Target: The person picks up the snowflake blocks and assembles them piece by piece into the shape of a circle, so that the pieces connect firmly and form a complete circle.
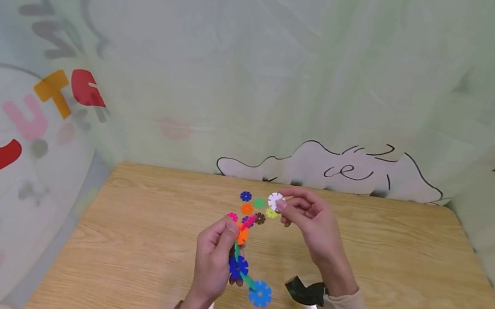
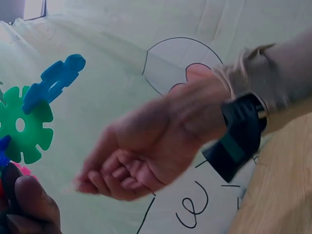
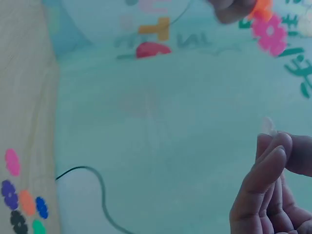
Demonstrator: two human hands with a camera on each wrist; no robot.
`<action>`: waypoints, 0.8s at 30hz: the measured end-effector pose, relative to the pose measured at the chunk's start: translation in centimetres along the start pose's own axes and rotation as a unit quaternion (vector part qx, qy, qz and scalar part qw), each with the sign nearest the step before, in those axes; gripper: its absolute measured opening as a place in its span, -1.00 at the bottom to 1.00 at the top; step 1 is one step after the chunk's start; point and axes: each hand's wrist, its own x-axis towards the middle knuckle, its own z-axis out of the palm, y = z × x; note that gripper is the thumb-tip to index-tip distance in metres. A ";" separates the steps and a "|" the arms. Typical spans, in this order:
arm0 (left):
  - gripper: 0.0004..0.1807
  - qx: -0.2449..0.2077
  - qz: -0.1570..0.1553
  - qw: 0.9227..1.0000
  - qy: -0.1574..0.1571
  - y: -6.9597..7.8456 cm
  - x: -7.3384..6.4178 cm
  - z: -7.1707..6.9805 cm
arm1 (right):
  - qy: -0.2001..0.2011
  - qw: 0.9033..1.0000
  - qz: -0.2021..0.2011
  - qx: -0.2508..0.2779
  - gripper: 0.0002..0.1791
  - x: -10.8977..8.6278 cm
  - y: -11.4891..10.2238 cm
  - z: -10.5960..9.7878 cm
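Observation:
My left hand grips a chain of notched plastic discs joined edge to edge. In it I see an orange disc, a dark blue disc, a light blue disc at the near end and a pink disc at the far end. A green disc shows large in the left wrist view. My right hand pinches a white notched disc between thumb and fingers, apart from the chain. In the right wrist view the fingertips mostly cover that disc.
Several loose discs lie on the wooden table beyond the hands, among them a blue disc, a green disc, a yellow disc and a dark brown disc. A printed cloth hangs behind the table.

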 end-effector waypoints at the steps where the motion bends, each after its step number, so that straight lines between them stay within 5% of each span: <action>1: -0.56 -0.002 0.001 1.000 -0.003 0.0 0.0 0.0 | 0.004 1.000 -0.011 0.006 -0.75 -0.4 -0.6 0.0; 10: -0.57 -0.003 0.020 1.000 -0.020 0.1 -0.2 0.2 | 0.005 0.997 -0.071 -0.017 -0.80 -2.3 -2.9 1.2; 24: -0.61 0.014 0.031 0.999 -0.021 0.3 -0.4 0.1 | -0.006 0.996 -0.090 0.013 -0.86 -3.2 -3.4 2.9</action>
